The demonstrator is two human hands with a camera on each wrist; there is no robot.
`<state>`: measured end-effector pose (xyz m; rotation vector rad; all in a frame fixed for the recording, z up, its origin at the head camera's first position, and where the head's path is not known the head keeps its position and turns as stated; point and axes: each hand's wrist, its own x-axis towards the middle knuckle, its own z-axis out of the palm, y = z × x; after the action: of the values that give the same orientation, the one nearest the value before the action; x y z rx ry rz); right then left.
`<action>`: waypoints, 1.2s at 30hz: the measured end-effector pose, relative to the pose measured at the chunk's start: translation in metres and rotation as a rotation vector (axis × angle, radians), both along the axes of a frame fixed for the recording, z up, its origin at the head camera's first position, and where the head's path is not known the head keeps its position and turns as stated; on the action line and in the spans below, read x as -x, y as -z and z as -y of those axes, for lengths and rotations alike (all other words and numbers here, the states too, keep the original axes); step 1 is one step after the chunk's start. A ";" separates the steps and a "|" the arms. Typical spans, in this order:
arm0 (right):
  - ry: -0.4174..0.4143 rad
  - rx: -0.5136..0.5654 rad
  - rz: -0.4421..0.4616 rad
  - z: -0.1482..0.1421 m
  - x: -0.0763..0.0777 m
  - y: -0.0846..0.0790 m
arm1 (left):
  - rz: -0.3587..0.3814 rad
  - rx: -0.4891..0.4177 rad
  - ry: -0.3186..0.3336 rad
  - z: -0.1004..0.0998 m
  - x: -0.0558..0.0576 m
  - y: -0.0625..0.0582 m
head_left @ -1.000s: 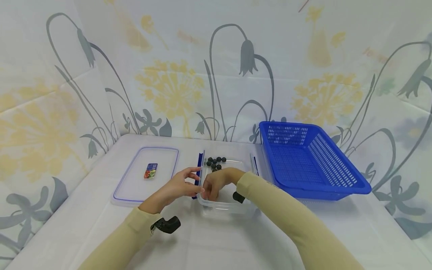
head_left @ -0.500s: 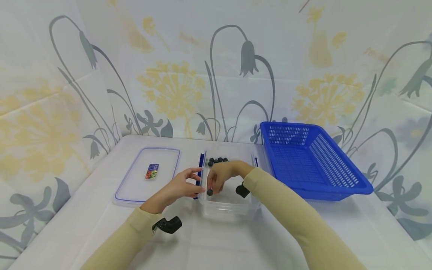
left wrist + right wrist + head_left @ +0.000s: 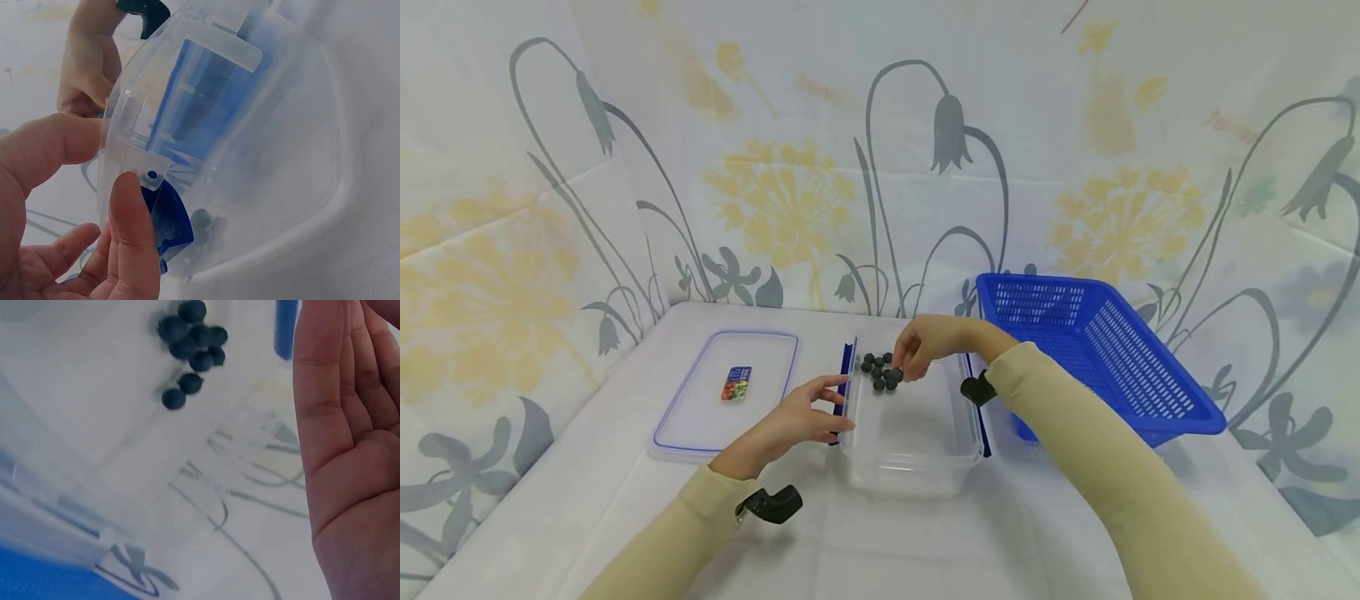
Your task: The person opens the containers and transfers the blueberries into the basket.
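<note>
Here, a clear container [image 3: 910,475] stands uncovered with dark balls [image 3: 877,373] inside.
The left hand [image 3: 797,412], thumb and fingers apart, touches the container's left rim; farther in, the right hand [image 3: 928,340] pinches a single dark ball [image 3: 896,375] beside the others, which cluster toward the container's far-left corner. Near the left edge of the white-covered table [image 3: 865,550] lies a blue-rimmed lid [image 3: 711,421] with a coloured label [image 3: 737,383]; a blue perforated basket [image 3: 1142,358] stands by the right edge. Past the far edge hangs flower-printed fabric [image 3: 820,108].
</note>
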<state>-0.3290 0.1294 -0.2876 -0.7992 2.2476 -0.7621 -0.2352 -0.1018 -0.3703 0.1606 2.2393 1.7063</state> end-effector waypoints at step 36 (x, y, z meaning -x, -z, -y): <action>0.587 0.143 -0.357 -0.197 -0.005 -0.012 | -0.015 -0.015 -0.011 0.000 -0.003 0.002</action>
<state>-0.3235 0.3266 -0.2761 -0.3436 2.8231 -1.1281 -0.2323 -0.1017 -0.3718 0.1659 2.2424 1.7340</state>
